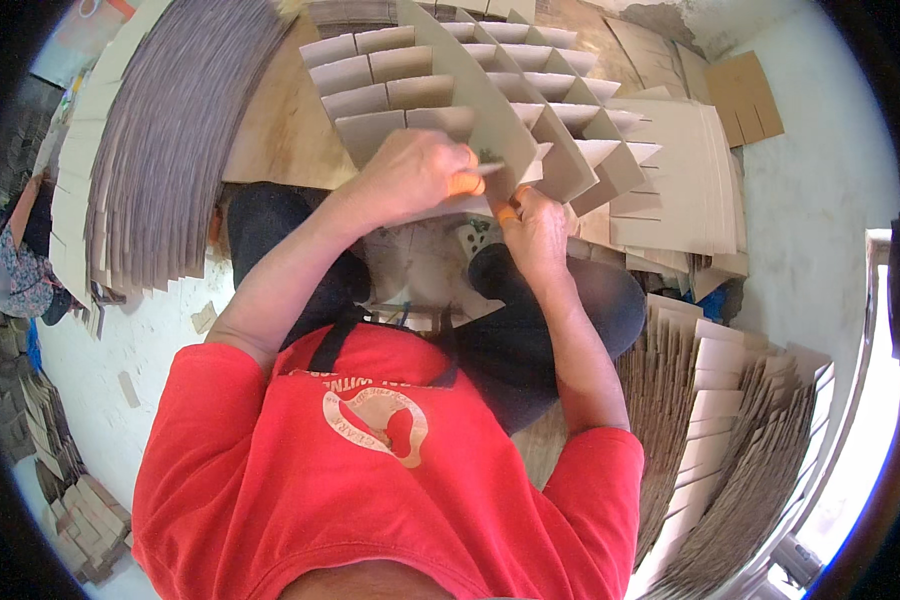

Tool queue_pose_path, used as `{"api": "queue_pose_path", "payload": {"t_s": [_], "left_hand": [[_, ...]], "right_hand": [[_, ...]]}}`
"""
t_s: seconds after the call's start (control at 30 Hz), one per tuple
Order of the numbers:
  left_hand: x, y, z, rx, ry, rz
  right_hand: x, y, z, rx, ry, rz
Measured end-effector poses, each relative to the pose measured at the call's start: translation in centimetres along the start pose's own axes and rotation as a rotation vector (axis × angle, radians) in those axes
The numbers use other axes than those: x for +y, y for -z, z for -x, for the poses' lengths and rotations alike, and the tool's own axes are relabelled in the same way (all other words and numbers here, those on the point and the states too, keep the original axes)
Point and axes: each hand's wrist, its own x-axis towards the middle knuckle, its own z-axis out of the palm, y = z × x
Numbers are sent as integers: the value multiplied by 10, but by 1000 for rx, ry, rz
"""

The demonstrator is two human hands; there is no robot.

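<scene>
A cardboard divider grid (560, 90) of interlocked slotted strips stands partly put together on the work surface in front of me. One long cardboard strip (485, 110) slants across it, its near end between my hands. My left hand (415, 175) is closed, with orange coverings on its fingers, at the left face of that strip; its fingertips are partly hidden. My right hand (537, 230), also with orange on its fingers, pinches the strip's near lower corner. Several short cross strips (395, 75) stand upright left of the long strip.
A tall stack of cardboard strips (170, 140) leans at the left. Flat slotted sheets (670, 170) lie right of the grid. More bundled strips (730, 440) stand at the lower right. A brown cardboard piece (745, 100) rests against the wall. Another person (30, 250) is at the far left.
</scene>
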Motion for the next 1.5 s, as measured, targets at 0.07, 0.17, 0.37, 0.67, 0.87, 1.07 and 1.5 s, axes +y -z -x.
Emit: {"api": "queue_pose_path", "payload": {"t_s": [0.07,0.17,0.37,0.67,0.87,1.07,1.5], "left_hand": [[6,18,-17,273,-121,25],[20,43,-51,414,-308,-93],[77,22,-101,-230,-317,-391],[95,-14,-123,-542,-143,-808],[62,-37,-113,-455,-97,-605],[64,-28,-106,-306,-97,-460],[51,-32,-106,-362,-61,-363]], "right_hand": [[-4,-4,0,36,-15,-59],[-8,-9,-2,-4,-88,-50],[-4,-17,3,109,106,52],[-6,-26,0,161,117,32],[-15,-21,0,99,144,14],[-13,-24,-2,103,124,4],[-21,-26,-2,57,117,15]]}}
